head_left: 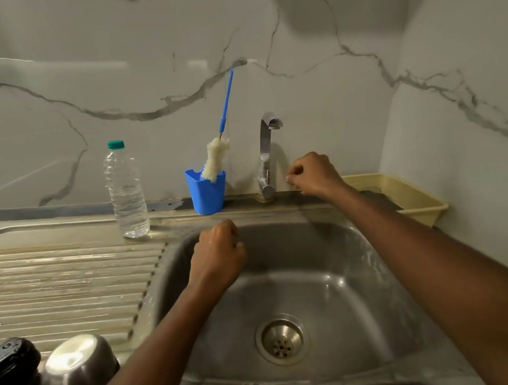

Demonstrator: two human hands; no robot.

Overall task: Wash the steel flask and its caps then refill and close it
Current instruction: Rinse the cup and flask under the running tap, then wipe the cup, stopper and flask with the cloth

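Head view: L hand (217, 254) curled into a fist over sink (368, 261), holding nothing visible. R hand (314, 176) fingers curled just beside tap (265, 157); can't tell if pinching anything. Steel cap (80, 371) inverted and black cap (7, 367) on drainboard, near left. Flask body not seen. Water bottle (125, 191), blue cup (207, 194) w/ bottle brush (216, 158) at back.

Blue cup (207, 196) holding a bottle brush (216, 160), beige tray (411, 192) perhaps plastic, marble-look wall (36, 109).
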